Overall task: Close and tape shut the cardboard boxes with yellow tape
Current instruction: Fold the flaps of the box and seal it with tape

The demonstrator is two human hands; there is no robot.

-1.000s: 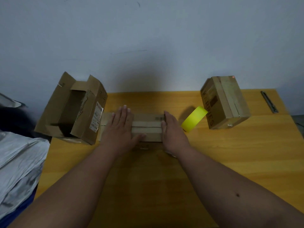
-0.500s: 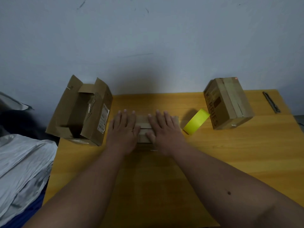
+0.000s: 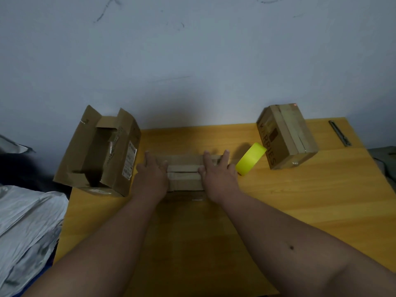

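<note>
Yellow-toned wood fills most of my view: the table [image 3: 300,200] runs from the wall toward me, with a grey wall [image 3: 192,50] behind it. Off the table's left edge I see crumpled silver sheeting [image 3: 27,228].

On the table I count 3 boxes. The open box [image 3: 100,153] stands at the left rear corner, flaps up, a white label on its right side. The taped box [image 3: 287,136] sits at the right rear, shut, with pale tape along its top and dark lettering on its left face. The flat box [image 3: 184,172] lies between them at the centre, its 2 top flaps folded down so their edges meet in a seam running left to right.

My left hand [image 3: 151,179] lies palm-down on the flat box's left end, fingers straight and spread, pressing the flaps. My right hand [image 3: 218,179] lies the same way on the right end, fingers extended and splayed, gripping nothing.

The tape roll [image 3: 250,158], bright yellow, stands on edge just beside my right hand, between the flat box and the taped box.

A thin dark tool [image 3: 339,132], too small for me to identify, lies near the far right edge.
</note>
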